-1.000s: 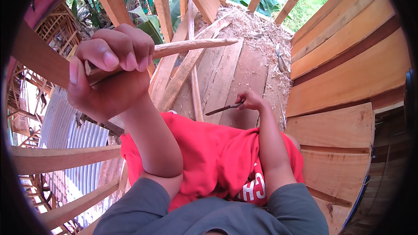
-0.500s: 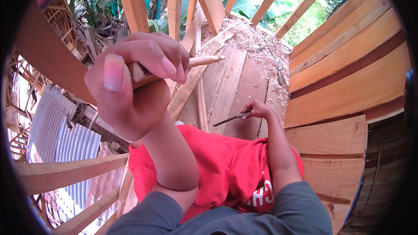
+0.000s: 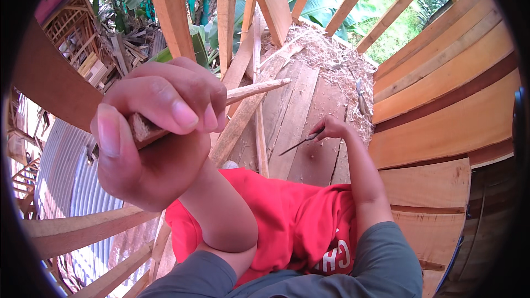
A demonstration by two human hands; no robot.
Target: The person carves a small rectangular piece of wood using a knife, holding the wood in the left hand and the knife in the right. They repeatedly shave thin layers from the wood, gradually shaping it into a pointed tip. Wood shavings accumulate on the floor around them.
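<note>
Close in front of me, my left hand [image 3: 160, 127] is raised and closed round a wooden stick [image 3: 256, 89]. The stick's squared butt end shows by the thumb. Its far end tapers to a point to the right of the fingers. Lower and to the right, my right hand [image 3: 330, 127] grips a knife [image 3: 298, 146] with a thin dark blade, which slants down to the left above the floorboards. Blade and stick are apart. The fingers partly cover the knife's handle. Red cloth [image 3: 265, 198] with white lettering lies below both hands.
Wooden floorboards [image 3: 295, 99] carry heaps of pale shavings [image 3: 337, 55], with another slim tool [image 3: 361, 97] lying by the right wall. Loose wood strips [image 3: 258, 138] lean ahead. Upright posts [image 3: 168, 11] stand at the front left, and a plank wall [image 3: 441, 116] rises on the right.
My left hand with the stick has moved down and slightly left. The knife in my right hand has shifted a little in view, along with the background.
</note>
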